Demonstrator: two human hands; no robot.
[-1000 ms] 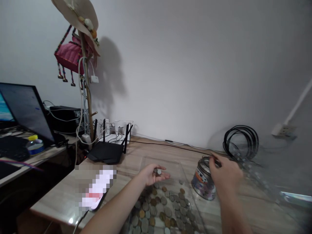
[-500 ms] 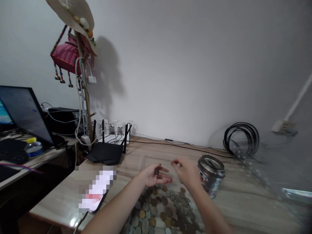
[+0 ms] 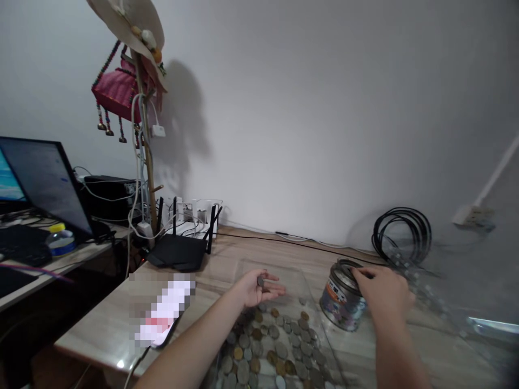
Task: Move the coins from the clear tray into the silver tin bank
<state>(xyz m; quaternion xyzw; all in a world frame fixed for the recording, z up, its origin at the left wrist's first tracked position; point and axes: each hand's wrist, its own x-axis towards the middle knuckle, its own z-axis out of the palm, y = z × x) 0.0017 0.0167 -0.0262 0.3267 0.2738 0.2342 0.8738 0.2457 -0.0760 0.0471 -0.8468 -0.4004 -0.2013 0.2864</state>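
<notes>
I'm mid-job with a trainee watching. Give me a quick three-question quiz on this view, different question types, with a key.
1. True or false: the right hand is resting on the router.
2. Short answer: what does the left hand have at its palm?
3. Fill in the blank: in the picture, the loose coins lie mostly to the ____ of the tin.

Key:
1. False; it is at the top of the tin.
2. A coin.
3. Left.

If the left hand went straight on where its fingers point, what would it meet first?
Probably the tin. A clear plastic edge shows between it and the left hand, but depth is unclear; the hand may pass above it.
</notes>
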